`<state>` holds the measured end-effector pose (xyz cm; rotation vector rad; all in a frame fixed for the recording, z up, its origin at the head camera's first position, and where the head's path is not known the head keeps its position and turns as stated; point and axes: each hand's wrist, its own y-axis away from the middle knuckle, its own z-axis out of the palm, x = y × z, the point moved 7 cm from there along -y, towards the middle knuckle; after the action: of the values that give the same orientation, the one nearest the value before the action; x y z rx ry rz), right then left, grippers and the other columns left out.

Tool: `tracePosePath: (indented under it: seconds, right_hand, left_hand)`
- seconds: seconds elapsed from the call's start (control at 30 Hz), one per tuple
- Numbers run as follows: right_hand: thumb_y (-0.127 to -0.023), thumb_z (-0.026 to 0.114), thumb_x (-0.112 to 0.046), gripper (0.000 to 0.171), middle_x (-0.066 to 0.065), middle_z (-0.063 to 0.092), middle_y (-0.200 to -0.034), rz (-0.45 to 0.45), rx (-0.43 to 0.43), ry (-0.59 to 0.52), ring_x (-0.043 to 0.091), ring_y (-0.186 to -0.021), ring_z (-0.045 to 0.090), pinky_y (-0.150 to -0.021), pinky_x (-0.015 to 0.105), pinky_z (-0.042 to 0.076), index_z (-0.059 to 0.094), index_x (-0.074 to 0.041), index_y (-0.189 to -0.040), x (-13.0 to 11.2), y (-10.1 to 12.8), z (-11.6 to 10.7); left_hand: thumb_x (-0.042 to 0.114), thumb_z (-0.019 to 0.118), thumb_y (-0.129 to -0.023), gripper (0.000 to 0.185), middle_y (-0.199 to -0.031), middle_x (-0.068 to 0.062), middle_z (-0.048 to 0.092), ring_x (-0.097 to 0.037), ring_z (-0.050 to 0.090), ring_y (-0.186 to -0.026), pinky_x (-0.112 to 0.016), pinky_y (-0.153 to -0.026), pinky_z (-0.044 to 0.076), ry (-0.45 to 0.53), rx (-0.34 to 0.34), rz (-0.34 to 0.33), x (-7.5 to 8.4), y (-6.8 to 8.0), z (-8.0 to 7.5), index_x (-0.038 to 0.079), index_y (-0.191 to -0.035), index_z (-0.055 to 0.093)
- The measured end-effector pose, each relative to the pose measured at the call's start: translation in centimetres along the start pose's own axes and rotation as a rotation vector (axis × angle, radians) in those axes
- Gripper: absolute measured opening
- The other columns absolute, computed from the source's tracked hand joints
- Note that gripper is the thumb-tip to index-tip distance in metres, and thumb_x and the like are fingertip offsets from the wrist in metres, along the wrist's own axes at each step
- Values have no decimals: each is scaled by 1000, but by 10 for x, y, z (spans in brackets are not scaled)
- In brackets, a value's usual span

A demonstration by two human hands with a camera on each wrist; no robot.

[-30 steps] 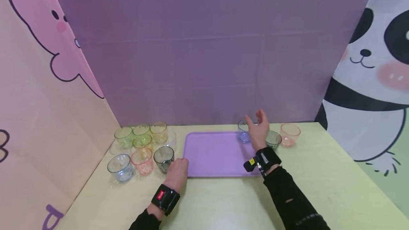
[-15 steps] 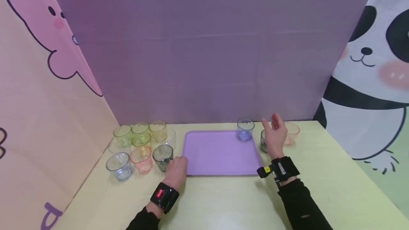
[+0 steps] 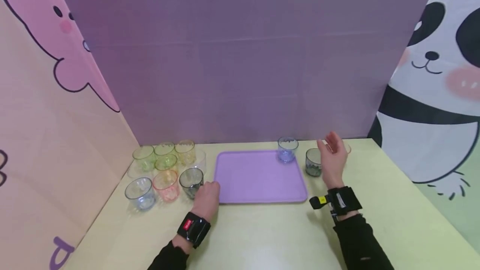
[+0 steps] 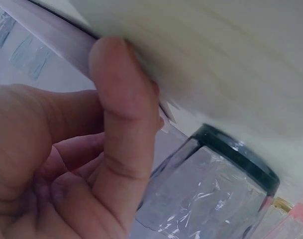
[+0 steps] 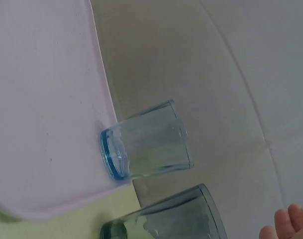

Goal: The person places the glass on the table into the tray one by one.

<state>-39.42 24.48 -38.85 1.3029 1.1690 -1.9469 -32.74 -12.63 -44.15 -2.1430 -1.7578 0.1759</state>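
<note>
Since the earlier frame, the right hand (image 3: 331,156) is shifted rightward off the purple tray (image 3: 258,178) and is now held open, fingers relaxed and empty, just right of the upright grey glass (image 3: 313,162) on the tabletop (image 3: 270,236). That glass is flanked by the blue glass (image 3: 287,149) at the tray's far corner and is nearer this grip. The left hand (image 3: 207,199), fingers curled at the tray's near-left corner beside the dark glass (image 3: 191,180), is well apart.

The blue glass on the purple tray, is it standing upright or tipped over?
Upright. The blue glass stands on its base at the far right corner of the purple tray, rim upward, untouched.
</note>
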Motion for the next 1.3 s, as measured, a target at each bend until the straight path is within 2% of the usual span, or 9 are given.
tracePosePath:
  seconds: [0.13, 0.23, 0.4, 0.57, 0.7, 0.83, 1.07, 1.17, 1.3]
  right_hand:
    - [-83, 66, -15, 52, 17, 48, -129, 20, -7, 9, 23, -117, 46, -101, 30, 36, 47, -10, -131, 0, -3, -3]
    - [-84, 65, -18, 48, 14, 51, -126, 32, -18, 66, 22, -114, 48, -98, 30, 39, 50, -12, -130, 3, -2, -8]
    - [-86, 63, -25, 45, 9, 54, -124, 7, -59, 211, 21, -113, 49, -97, 32, 38, 52, -9, -127, 8, -1, -15]
    - [-88, 60, -28, 45, 8, 52, -129, 5, -117, 343, 22, -119, 45, -102, 34, 34, 51, -10, -128, 13, -1, -15]
    - [-87, 59, -34, 48, 11, 48, -132, 37, -154, 420, 28, -122, 41, -102, 43, 32, 51, -12, -128, 19, 0, -17]
    - [-85, 62, -38, 55, 16, 45, -134, 40, -230, 460, 35, -122, 39, -100, 50, 31, 50, -8, -129, 26, 1, -14]
    - [-80, 67, -41, 71, 19, 39, -138, 62, -322, 515, 35, -127, 34, -102, 49, 31, 40, -6, -136, 39, 0, -8]
    - [-75, 69, -47, 85, 22, 35, -139, 101, -351, 548, 37, -127, 32, -101, 50, 31, 31, -6, -140, 44, 1, -6]
    - [-71, 73, -48, 104, 27, 28, -140, 159, -393, 564, 41, -127, 30, -100, 53, 31, 14, -6, -145, 50, 5, -5]
  left_hand:
    - [-8, 60, -70, 9, -62, -17, 59, -32, 58, -54, -40, -45, 47, -6, 12, -1, 1, -2, 0, 0, -67, 60]
    - [-8, 61, -69, 9, -62, -17, 59, -32, 58, -54, -40, -45, 47, -3, 6, -2, 0, -2, 1, 0, -67, 60]
    - [-8, 60, -70, 10, -63, -17, 59, -32, 58, -56, -40, -46, 48, 15, -26, -7, -2, -1, 4, 1, -68, 60]
    - [-9, 61, -68, 10, -62, -17, 59, -33, 58, -56, -41, -46, 47, 16, -15, -11, -3, 2, 2, 1, -67, 59]
    - [-9, 62, -67, 10, -62, -17, 59, -33, 58, -55, -41, -45, 47, 13, -19, -5, -2, 3, 1, 1, -67, 59]
    - [-9, 61, -69, 10, -62, -17, 59, -33, 58, -54, -40, -44, 46, 11, -21, -4, -1, 2, 0, 1, -67, 59]
    - [-9, 60, -68, 10, -62, -18, 58, -34, 58, -55, -41, -44, 46, 20, -3, 5, 0, 2, 0, 1, -66, 59]
    - [-10, 60, -67, 10, -61, -19, 58, -34, 57, -54, -41, -43, 46, 29, 16, 6, 0, 2, -1, -1, -65, 58]
    - [-11, 59, -64, 11, -59, -18, 57, -34, 56, -52, -41, -42, 45, 35, 46, 19, 2, 2, -4, 0, -64, 57]
